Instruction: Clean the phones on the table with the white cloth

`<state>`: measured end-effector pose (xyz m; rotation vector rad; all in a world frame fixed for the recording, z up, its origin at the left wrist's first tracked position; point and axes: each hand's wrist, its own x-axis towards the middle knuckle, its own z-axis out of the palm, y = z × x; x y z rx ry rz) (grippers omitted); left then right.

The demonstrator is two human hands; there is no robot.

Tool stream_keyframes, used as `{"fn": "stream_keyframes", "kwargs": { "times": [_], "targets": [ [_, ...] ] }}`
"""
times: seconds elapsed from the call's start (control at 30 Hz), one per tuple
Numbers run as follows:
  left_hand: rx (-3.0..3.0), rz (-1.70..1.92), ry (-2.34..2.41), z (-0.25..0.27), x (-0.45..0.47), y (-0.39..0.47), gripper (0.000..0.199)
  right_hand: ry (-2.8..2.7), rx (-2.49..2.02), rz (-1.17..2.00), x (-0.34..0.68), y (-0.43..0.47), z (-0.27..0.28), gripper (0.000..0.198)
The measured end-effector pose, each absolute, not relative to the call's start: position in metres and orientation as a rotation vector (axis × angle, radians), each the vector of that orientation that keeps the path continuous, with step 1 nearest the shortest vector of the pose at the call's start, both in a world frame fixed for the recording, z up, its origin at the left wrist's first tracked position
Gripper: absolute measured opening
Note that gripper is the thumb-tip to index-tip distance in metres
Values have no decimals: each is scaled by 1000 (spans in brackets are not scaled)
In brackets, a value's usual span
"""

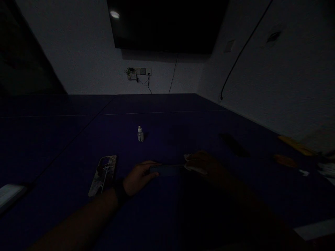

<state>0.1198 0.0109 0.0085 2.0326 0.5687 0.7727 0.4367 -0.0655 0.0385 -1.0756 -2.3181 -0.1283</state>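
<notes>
In the dim light, my left hand (140,176) grips one end of a dark, flat phone (167,170), thumb on the near side and fingers behind. The phone is tilted up on its edge just over the blue surface. My right hand (201,163) is closed on a white cloth or tissue (195,168), which touches the phone's other end. A patterned phone case (103,175) lies left of my left wrist. Beyond my hands stands a small white-capped dropper bottle (140,134), upright.
A dark flat object (232,144) lies to the right. Farther right are a yellow item (297,145), an orange one (285,160) and a white scrap (304,172). A white block-like thing (10,195) sits at the left edge. The blue table (170,129) meets the wall under a screen (167,24).
</notes>
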Motion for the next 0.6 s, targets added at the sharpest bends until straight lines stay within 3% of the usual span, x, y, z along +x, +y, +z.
{"fn": "stream_keyframes", "kwargs": {
  "times": [0.6],
  "targets": [
    [2033, 633, 679, 10, 117, 9, 37, -2487, -1100, -374, 430, -68, 49, 37]
  ]
}}
